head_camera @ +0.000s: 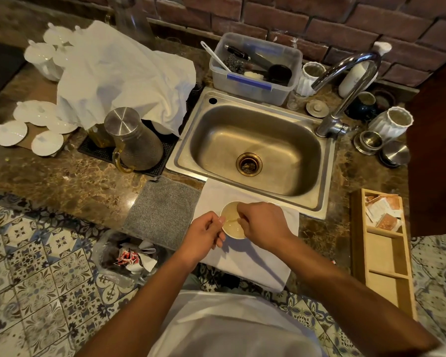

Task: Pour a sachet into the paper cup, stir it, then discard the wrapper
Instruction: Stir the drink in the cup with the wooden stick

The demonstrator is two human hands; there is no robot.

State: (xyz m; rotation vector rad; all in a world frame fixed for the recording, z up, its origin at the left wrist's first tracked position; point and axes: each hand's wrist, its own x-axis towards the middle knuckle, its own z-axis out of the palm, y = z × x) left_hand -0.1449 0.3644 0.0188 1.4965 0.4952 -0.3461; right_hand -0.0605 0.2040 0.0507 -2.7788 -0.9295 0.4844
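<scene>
Stirring is the step in hand, I judge, since pale liquid already fills the paper cup (pixel 232 220) and no sachet shows in either hand. Beyond my fingers lies the steel sink (pixel 255 148); under them a white cloth (pixel 255 258) covers the bench (pixel 70 181), and the cup stands on it. Below and left of my left fingers, a bin (pixel 129 256) on the floor holds scraps, the likely place for the wrapper. Off to the right of my right fingers a wooden tray (pixel 358 243) keeps more sachets (pixel 382 210).

To stir well I should keep the cup steady, make small circles clear of the thin wall, and scrape the bottom so no powder settles.

My left hand (pixel 204 235) comes in from the left, fingers curled against the cup's near rim, holding it. My right hand (pixel 264 225) hangs over the cup's right edge, knuckles up, fingers (pixel 242 208) pinched as round a thin stirrer (pixel 231 222), which I can barely make out.
</scene>
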